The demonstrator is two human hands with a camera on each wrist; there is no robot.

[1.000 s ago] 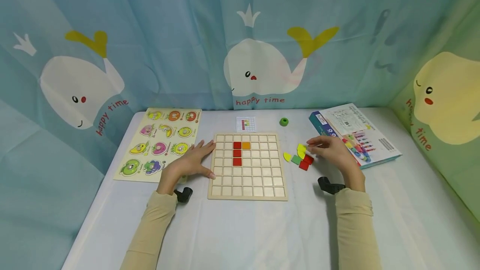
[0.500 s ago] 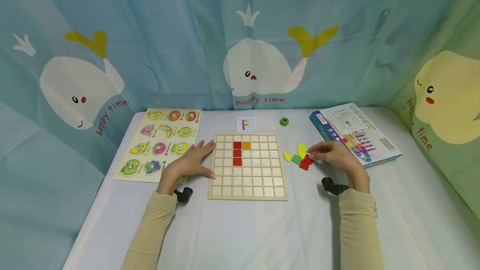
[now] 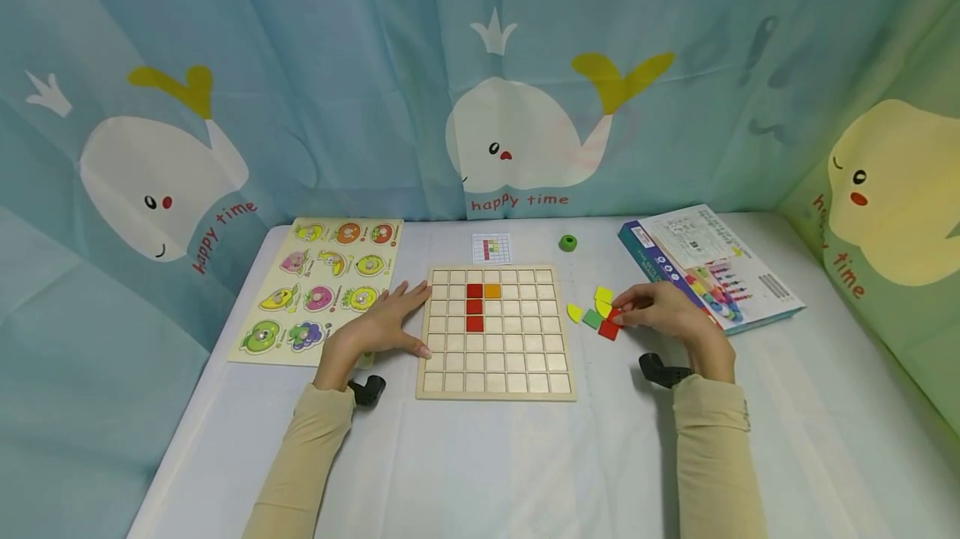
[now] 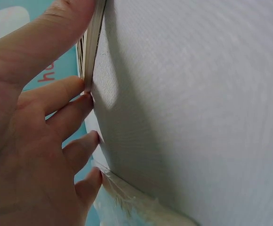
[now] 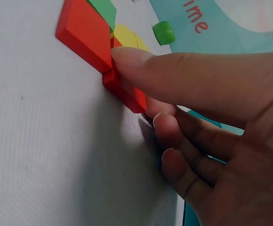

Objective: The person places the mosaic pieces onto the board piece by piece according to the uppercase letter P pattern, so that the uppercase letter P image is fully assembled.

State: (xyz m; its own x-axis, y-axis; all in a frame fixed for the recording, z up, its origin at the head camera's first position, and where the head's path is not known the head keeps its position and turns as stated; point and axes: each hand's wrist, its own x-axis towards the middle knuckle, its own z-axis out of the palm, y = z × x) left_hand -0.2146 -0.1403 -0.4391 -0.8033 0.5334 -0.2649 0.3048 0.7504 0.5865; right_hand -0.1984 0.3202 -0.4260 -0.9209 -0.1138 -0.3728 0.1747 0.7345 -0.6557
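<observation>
Pinches a red tile [image 5: 128, 98] with the right hand [image 3: 663, 310], close beside another red tile [image 3: 609, 330], a green tile [image 3: 592, 319] and yellow pieces [image 3: 603, 295] left of that hand. Rests the left hand [image 3: 381, 326], spread, against the wooden grid [image 3: 495, 361] just to its right, near a fruit puzzle [image 3: 342, 279] on its left.

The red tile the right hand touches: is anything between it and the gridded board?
Yes: the green tile and a curved yellow piece lie between that red tile and the gridded board. Both look low, so lifting over them would probably work.
</observation>
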